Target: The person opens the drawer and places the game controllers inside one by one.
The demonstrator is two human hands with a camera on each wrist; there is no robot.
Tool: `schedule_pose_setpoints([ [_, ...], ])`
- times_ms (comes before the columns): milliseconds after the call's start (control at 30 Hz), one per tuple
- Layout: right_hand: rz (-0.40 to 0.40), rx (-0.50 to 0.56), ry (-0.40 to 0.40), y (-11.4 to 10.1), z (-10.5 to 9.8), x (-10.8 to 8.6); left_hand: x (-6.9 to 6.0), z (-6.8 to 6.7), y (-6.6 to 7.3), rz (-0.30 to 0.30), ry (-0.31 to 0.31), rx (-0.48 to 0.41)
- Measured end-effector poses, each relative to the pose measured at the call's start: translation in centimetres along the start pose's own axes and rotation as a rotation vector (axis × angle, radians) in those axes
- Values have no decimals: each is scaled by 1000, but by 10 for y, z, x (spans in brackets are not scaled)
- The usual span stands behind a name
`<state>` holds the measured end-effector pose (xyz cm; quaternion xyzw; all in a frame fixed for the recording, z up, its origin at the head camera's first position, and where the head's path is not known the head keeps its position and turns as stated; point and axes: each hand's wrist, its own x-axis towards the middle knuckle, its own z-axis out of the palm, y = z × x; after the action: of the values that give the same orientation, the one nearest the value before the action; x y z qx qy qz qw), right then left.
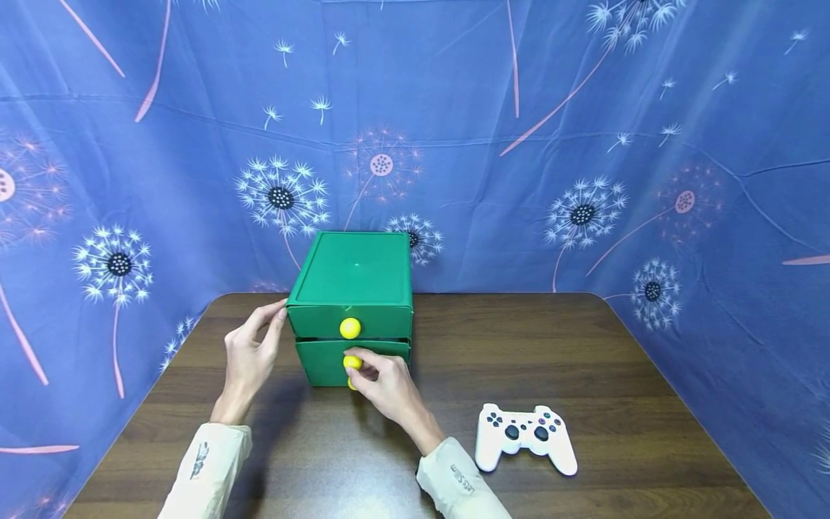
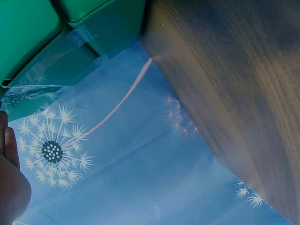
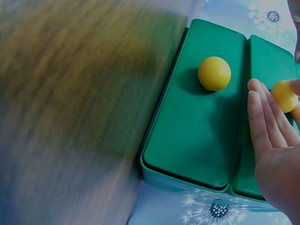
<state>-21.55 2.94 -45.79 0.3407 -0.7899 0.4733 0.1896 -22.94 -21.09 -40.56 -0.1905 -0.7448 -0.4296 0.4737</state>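
Note:
A green drawer box (image 1: 357, 267) with round yellow knobs stands on the table. My left hand (image 1: 251, 353) touches its front left corner near the top. In the left wrist view, part of that hand (image 2: 9, 168) shows at the left edge. My right hand (image 1: 389, 386) pinches a yellow drawer knob (image 1: 352, 362) below the top drawer's knob (image 1: 350, 328). That drawer's front stands slightly out, with a dark gap above it. In the right wrist view, the hand (image 3: 276, 136) hides part of the pinched knob (image 3: 283, 97), and a lower drawer's knob (image 3: 214, 73) stays free.
A white game controller (image 1: 525, 437) lies on the wooden table (image 1: 616, 375), right of my right forearm. Blue cloth (image 1: 480, 209) with dandelion prints hangs behind the table and along its sides. Clear tape (image 2: 82, 35) is stuck on the box's side.

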Motion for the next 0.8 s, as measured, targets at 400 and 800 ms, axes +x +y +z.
schedule_pose_setpoints([
  [400, 44, 18, -6, 2, 0, 3, 1, -1, 2, -9, -24, -5],
  [800, 38, 7, 14, 4, 2, 4, 0, -2, 0, -10, -38, -5],
])
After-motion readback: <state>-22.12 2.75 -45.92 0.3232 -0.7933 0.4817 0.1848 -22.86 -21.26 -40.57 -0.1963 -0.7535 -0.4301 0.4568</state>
